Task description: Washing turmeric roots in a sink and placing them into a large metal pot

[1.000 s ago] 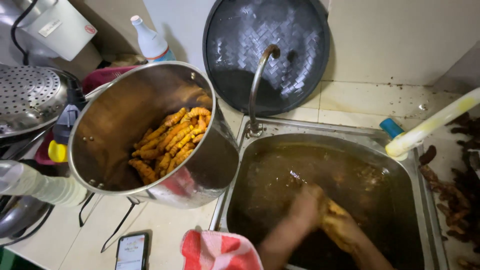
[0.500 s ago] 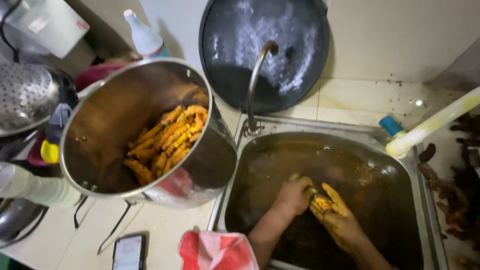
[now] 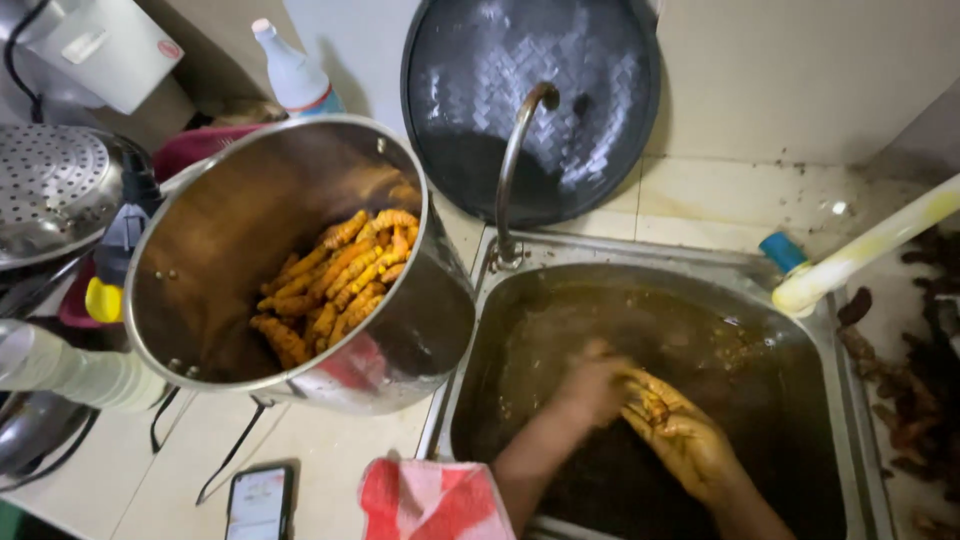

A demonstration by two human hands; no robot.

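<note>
- Both hands were down in a steel sink (image 3: 845, 400) filled with murky brown water.
- The left hand (image 3: 592, 385) was blurred, its fingers curled; I could not tell whether its grip was shut on anything.
- The right hand (image 3: 690, 440), stained yellow, touched the left, and its fingers were curled around a small orange root piece (image 3: 655, 405) just above the water.
- A curved metal tap (image 3: 515, 160) rose from the sink's back left corner and arched over the basin.
- A large steel pot (image 3: 400, 330) sat tilted on the table (image 3: 330, 460) just left of the sink, its mouth facing the camera.
- A heap of orange finger-shaped roots (image 3: 335, 280) lay inside the pot against its lower wall.
- A round dark tray (image 3: 580, 70) leaned upright against the tiled wall behind the tap.
- A red and white cloth (image 3: 430, 500) lay at the sink's near left corner, with a phone (image 3: 258, 503) on the table beside it.
- A perforated steel lid (image 3: 50, 190) sat at the far left, and a white bottle (image 3: 295, 75) stood behind the pot.
- A pale handle with a blue end (image 3: 860, 250) slanted over the sink's right rim, near dark root scraps (image 3: 920, 390) scattered on the right.
</note>
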